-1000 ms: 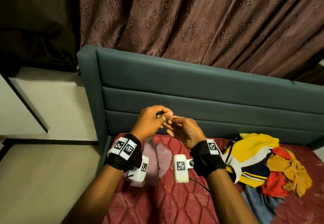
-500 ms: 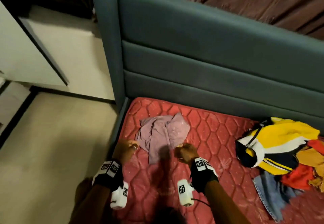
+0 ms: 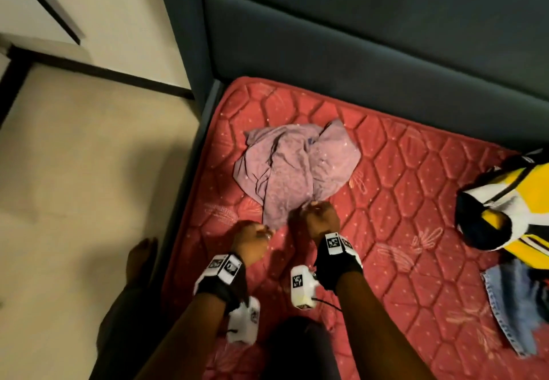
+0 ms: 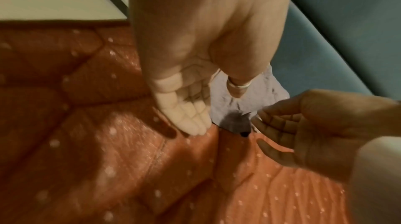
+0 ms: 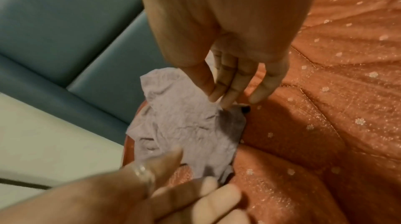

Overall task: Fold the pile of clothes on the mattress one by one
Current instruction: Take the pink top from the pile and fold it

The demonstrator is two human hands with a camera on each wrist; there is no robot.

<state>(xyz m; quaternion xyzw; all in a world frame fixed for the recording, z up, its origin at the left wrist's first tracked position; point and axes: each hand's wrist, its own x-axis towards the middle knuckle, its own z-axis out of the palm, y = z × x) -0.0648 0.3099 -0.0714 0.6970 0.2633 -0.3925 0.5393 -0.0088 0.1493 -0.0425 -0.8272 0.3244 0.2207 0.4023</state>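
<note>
A crumpled lilac garment [image 3: 297, 165] lies on the red quilted mattress [image 3: 416, 231] near its left edge. My left hand [image 3: 252, 237] is at the garment's near left edge. In the left wrist view its fingers [image 4: 190, 121] are straight and their tips meet the mattress beside the garment [image 4: 266, 90]. My right hand [image 3: 319, 213] is at the near right corner. Its fairly straight fingertips [image 5: 225, 102] touch the garment's [image 5: 184, 124] corner. I cannot make out a clear pinch. The pile lies at the right, with a yellow, white and black jacket [image 3: 520, 201] on top.
Blue denim [image 3: 511, 299] lies below the jacket at the mattress's right. The teal padded headboard [image 3: 356, 52] stands close behind the garment. The bed frame's side [image 3: 190, 186] runs along the left, with beige floor [image 3: 89, 171] and a bare foot [image 3: 142, 258] beyond it.
Both hands came down from in front of the headboard to the lilac garment's near edge. The left hand moved in toward the garment. My view tipped down onto the mattress.
</note>
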